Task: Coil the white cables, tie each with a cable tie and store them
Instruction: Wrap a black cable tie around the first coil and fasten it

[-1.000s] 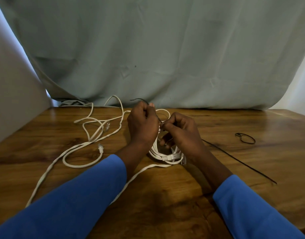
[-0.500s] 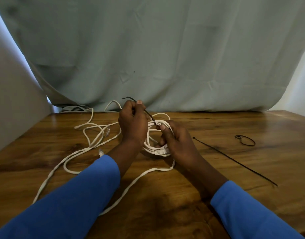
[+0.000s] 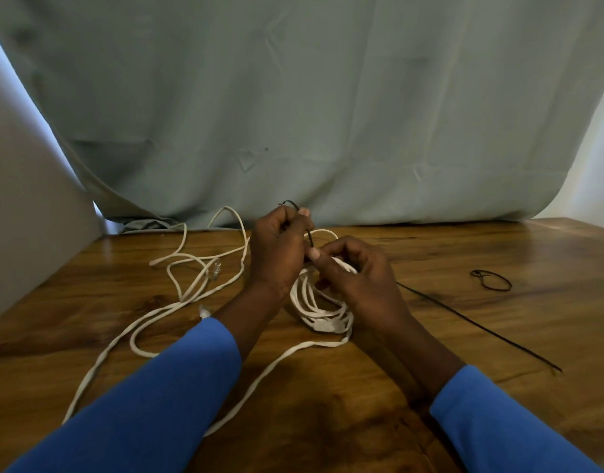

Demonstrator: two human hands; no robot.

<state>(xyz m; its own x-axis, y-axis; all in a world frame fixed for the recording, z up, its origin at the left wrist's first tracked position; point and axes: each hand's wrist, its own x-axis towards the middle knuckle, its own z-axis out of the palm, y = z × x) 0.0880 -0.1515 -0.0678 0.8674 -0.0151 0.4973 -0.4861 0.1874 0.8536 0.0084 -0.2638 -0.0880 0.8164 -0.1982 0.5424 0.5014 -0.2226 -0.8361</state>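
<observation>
A coiled white cable (image 3: 322,307) lies between my hands on the wooden table (image 3: 464,336), one plug end at its near side. My left hand (image 3: 276,249) grips a black cable tie (image 3: 307,233) whose tail curls up past my fingers. My right hand (image 3: 358,274) pinches the top of the coil where the tie meets it. A second white cable (image 3: 191,274) sprawls loose to the left, with a strand trailing toward the near edge.
A straight black cable tie (image 3: 478,326) lies diagonally on the table right of my right hand. A looped black tie (image 3: 491,279) sits farther right. A grey-green curtain (image 3: 311,114) hangs behind the table and a pale wall stands at left.
Both hands stayed on the coil and tie while shifting slightly. My left hand kept the tie's tail raised, and my right hand moved from the coil's side to its top.
</observation>
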